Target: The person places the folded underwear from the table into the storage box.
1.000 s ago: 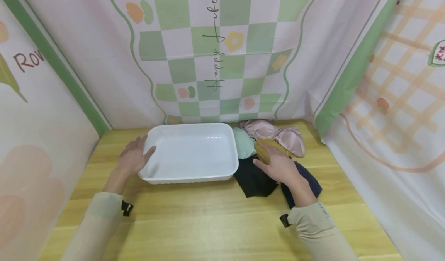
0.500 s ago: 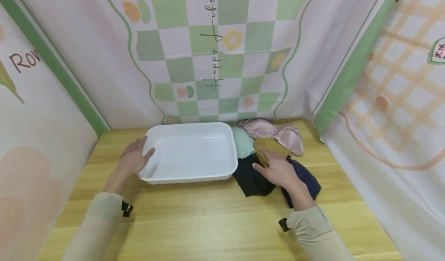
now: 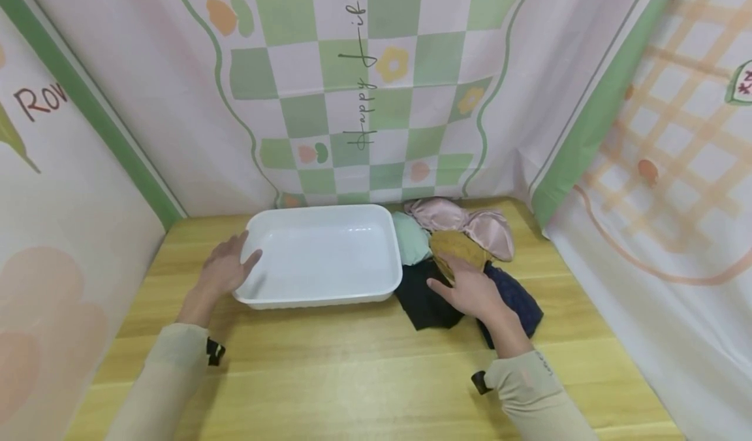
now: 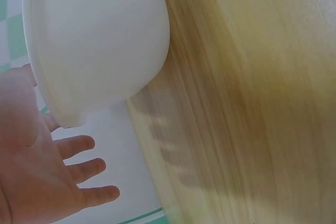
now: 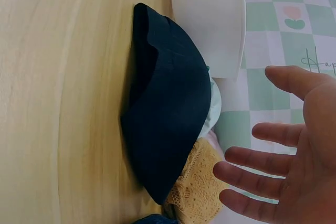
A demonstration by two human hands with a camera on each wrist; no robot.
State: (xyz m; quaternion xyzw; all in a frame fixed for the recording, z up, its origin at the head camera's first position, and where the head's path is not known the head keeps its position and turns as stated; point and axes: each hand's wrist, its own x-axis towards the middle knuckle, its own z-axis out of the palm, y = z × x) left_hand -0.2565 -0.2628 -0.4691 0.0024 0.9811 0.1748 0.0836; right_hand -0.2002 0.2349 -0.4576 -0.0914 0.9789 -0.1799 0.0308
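At the left end of a white rectangular tray (image 3: pixel 320 303), my left hand (image 3: pixel 223 270) spreads its fingers along the outside, with the thumb over the rim. The left wrist view shows these fingers (image 4: pixel 84 170) extended beside the tray wall, not curled round it. My right hand (image 3: pixel 472 292) hovers with spread fingers over a mustard lace garment (image 3: pixel 455 242), which looks like a bra cup. In the right wrist view its palm is bare and nothing is held. Next to it lie a folded black garment (image 3: pixel 424 297) and a navy one (image 3: pixel 517 301), partly behind the forearm.
A shiny pink bra (image 3: pixel 492 232) lies at the back right. A mint green cup-shaped garment (image 3: pixel 411 240) sits against the tray's right end. All rest on a wooden table (image 3: pixel 341 376), with printed curtains (image 3: pixel 341 89) close behind and on both sides.
My right hand has shifted slightly toward me and to the right, so more of the mustard garment shows. My left hand stays at the tray's end.
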